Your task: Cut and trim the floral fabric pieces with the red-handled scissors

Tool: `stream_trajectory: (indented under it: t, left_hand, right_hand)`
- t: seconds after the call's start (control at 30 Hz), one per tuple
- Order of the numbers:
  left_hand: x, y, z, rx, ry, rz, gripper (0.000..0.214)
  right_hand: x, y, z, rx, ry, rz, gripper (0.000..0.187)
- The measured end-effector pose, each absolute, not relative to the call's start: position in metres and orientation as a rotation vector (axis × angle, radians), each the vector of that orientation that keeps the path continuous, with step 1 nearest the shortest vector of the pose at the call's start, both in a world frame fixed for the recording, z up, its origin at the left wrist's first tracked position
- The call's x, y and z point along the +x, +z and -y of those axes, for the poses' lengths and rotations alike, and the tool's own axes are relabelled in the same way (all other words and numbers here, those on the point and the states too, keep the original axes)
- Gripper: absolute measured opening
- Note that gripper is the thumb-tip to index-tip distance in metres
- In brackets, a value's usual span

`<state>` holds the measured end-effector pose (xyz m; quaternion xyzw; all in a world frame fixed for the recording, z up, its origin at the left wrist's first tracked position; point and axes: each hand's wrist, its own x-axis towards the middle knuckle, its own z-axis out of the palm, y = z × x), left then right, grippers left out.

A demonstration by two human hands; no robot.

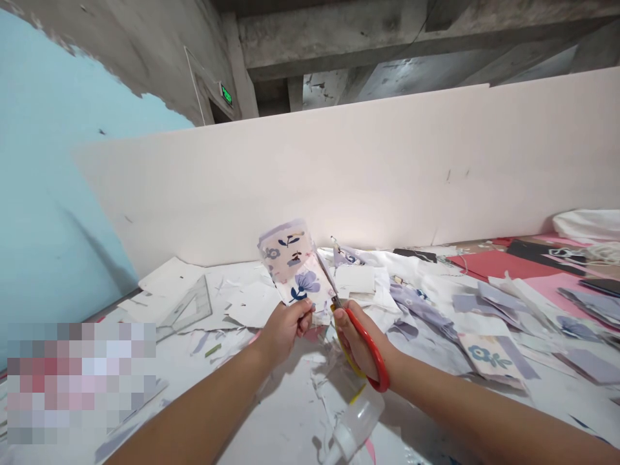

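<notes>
Floral-printed white paper card with blue and purple flowers stood upright above the cluttered white counter, pinched at its lower left corner by the left hand, whose grip was closed on it between thumb and fingers. The right hand was clenched through the red-and-yellow-handled scissors, their blades laid against the card's right edge. To cut well, the card looked best kept taut and turned into the blades, with fingers clear of the cutting line. Around them lay white paper scraps, a clear plastic set square, lilac paper strips, red sheets and a clear plastic bottle.
</notes>
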<state>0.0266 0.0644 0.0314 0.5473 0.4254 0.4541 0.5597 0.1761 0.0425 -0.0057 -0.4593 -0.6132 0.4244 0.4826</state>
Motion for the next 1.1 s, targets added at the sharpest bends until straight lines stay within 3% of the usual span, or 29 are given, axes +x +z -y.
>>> stream_trajectory:
  t: [0.4,0.97,1.1]
  left_hand:
    - [0.028,0.027,-0.063,1.296,1.027,-0.927,0.041]
    - [0.033,0.024,-0.059,1.176,0.98,-0.85,0.041]
    - [0.033,0.023,-0.06,1.174,0.993,-0.847,0.041]
  right_hand:
    - [0.18,0.015,-0.04,-1.092,1.144,1.45,0.042]
    - [0.18,0.006,-0.043,-1.201,0.902,1.521,0.042]
    - [0.183,0.013,-0.042,-1.196,0.98,1.508,0.042]
